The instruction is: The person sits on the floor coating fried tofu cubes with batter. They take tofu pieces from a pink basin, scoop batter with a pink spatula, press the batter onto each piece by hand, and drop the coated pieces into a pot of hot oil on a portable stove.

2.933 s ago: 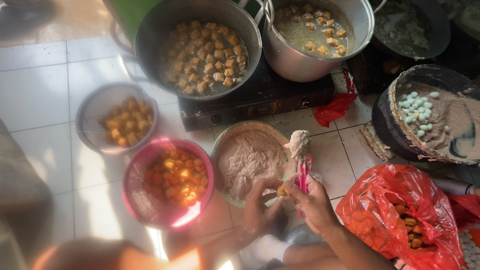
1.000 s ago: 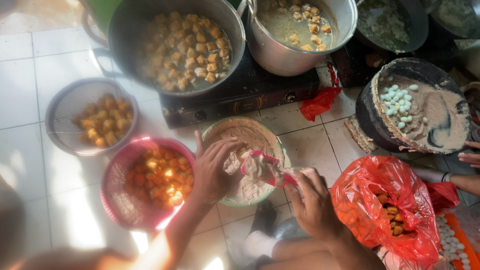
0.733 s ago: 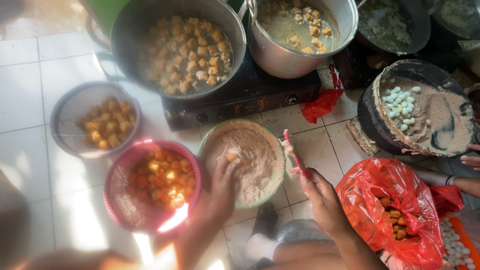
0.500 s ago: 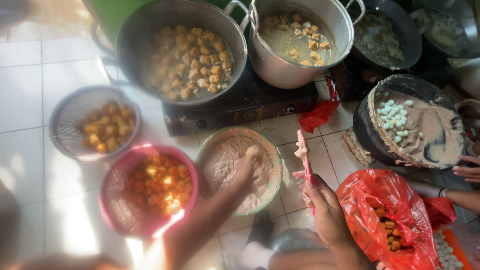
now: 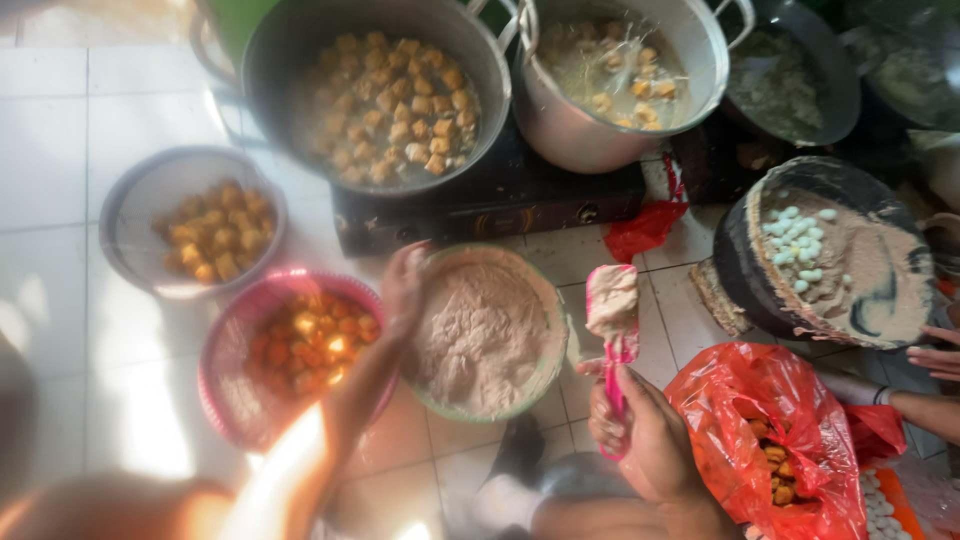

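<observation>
Right hand (image 5: 650, 440) grips a pink spatula (image 5: 614, 310) beside the paste bowl (image 5: 545, 300); left hand (image 5: 403, 285) touches its rim, grip unclear.

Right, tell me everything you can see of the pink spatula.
The pink spatula has a slim pink handle and a flat rectangular blade, thickly coated with pale beige paste. It looks like plastic or silicone. The right hand grips the handle, holding the spatula roughly upright with the blade away from the person, above the white tiled floor, just right of the paste bowl and clear of its rim.

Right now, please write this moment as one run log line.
left hand: on rim of paste bowl | right hand: holds pink spatula, paste on blade | pink basket: fried pieces
</observation>
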